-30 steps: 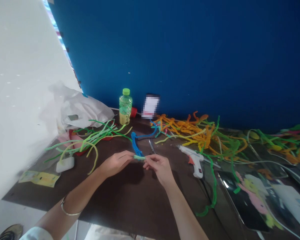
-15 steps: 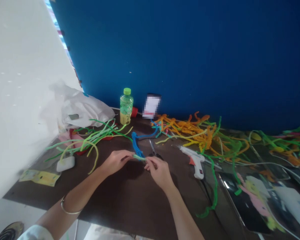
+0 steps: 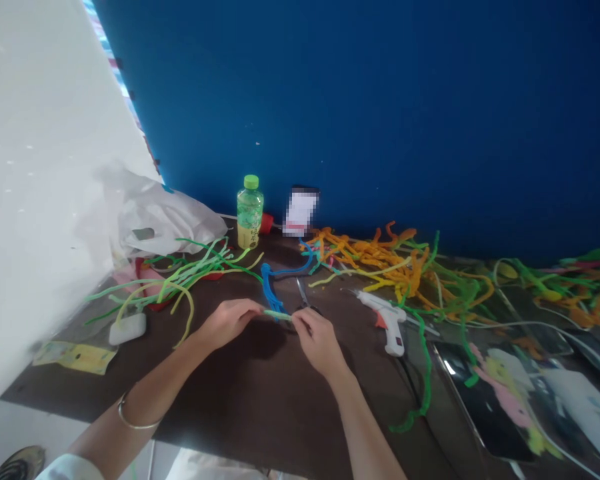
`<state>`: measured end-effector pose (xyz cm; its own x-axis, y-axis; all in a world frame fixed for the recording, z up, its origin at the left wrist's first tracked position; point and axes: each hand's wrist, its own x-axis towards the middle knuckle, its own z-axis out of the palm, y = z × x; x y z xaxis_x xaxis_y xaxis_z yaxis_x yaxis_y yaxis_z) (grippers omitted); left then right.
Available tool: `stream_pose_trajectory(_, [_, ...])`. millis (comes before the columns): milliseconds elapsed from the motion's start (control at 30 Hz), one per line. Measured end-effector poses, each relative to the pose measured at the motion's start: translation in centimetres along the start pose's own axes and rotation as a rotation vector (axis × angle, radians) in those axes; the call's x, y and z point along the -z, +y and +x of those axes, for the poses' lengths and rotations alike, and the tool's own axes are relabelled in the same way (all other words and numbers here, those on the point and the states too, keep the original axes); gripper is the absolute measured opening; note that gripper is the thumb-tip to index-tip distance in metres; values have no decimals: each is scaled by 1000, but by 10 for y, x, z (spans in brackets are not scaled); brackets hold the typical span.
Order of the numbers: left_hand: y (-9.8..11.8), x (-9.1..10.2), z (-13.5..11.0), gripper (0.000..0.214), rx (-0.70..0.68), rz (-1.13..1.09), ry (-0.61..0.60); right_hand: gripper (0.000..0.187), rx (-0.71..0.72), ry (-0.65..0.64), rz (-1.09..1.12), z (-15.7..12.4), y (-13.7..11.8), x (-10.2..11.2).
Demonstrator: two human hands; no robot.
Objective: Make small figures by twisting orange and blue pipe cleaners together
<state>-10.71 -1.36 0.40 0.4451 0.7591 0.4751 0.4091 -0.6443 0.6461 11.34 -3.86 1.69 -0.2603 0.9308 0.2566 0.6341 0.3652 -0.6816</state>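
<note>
My left hand (image 3: 227, 321) and my right hand (image 3: 316, 339) are held close together over the dark table (image 3: 260, 400), each pinching one end of a short light green pipe cleaner piece (image 3: 277, 315). Both hands' fingers are closed on it. Just behind the piece lies a bent blue pipe cleaner (image 3: 270, 287), and a pair of scissors (image 3: 303, 297) lies right behind my right hand. A thin bangle sits on my left wrist.
A white glue gun (image 3: 387, 320) lies right of my hands. Green and yellow pipe cleaners (image 3: 180, 277) spread at the left, an orange heap (image 3: 380, 257) at the back right. A green-capped bottle (image 3: 250, 213), a white plastic bag (image 3: 165, 217) and printed sheets (image 3: 505, 393) are also there.
My hands stay on the green piece and have shifted only slightly; my right hand's fingers have curled tighter at its end. The view drifted a little.
</note>
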Motion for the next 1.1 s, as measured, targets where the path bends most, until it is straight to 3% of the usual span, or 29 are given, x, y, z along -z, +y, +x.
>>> stream_pose_trajectory(100, [2,1,4,13,79,-101,23,24,4,-10,24,2,-2,2])
stream_pose_trajectory(167, [7,1,11,9,218,-240,102,24,-9,38,58,2,-2,5])
stream_pose_trajectory(233, [16,-1,22,12,413,-442,299,22,-59,171,129,2,-1,10])
stream_pose_trajectory(300, [27,-5,36,27,499,-678,361,21,-147,346,237,2,1,14])
stream_pose_trajectory(400, [45,-19,60,37,553,-865,227,21,-258,533,370,1,3,16])
stream_pose_trajectory(600, [68,-55,100,29,562,-961,77,19,-247,626,362,1,0,14])
stream_pose_trajectory(700, [73,-65,112,28,643,-1081,77,20,-215,656,322,0,2,17])
stream_pose_trajectory(900, [73,-76,125,21,791,-1216,157,23,-201,576,447,0,18,25])
stream_pose_trajectory(1100, [76,-78,132,24,751,-1129,141,21,43,762,95,-1,21,30])
